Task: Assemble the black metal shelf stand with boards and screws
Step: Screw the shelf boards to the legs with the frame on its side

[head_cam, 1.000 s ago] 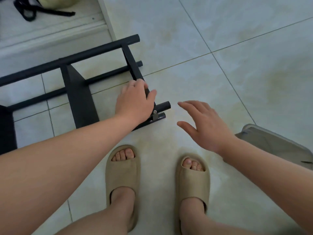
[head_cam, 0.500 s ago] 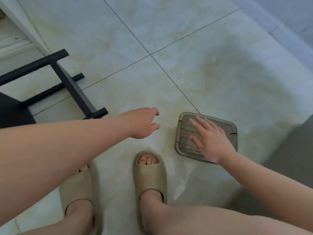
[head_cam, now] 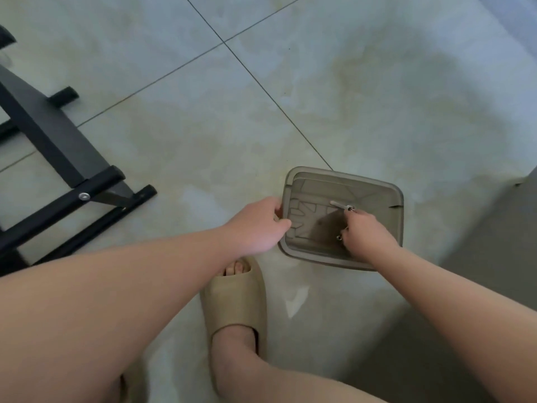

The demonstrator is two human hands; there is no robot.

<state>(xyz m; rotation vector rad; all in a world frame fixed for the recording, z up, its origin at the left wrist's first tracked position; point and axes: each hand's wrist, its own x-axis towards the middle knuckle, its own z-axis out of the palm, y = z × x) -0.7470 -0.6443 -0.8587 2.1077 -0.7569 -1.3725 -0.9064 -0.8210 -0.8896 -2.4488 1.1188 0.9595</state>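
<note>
Away from the black shelf stand (head_cam: 58, 141) on the floor (head_cam: 377, 82), the left hand (head_cam: 255, 225) now grips a tray (head_cam: 398, 196) by its rim while the right hand (head_cam: 367, 234) pinches a silver fastener (head_cam: 341, 205) inside, seemingly for fitting next.

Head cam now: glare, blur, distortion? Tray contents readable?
Head view: soft, even light; one small glare patch on the floor beside the slipper; grout lines look nearly straight; black frame soft at left edge; tray parts by the right hand dim, barely legible.
</note>
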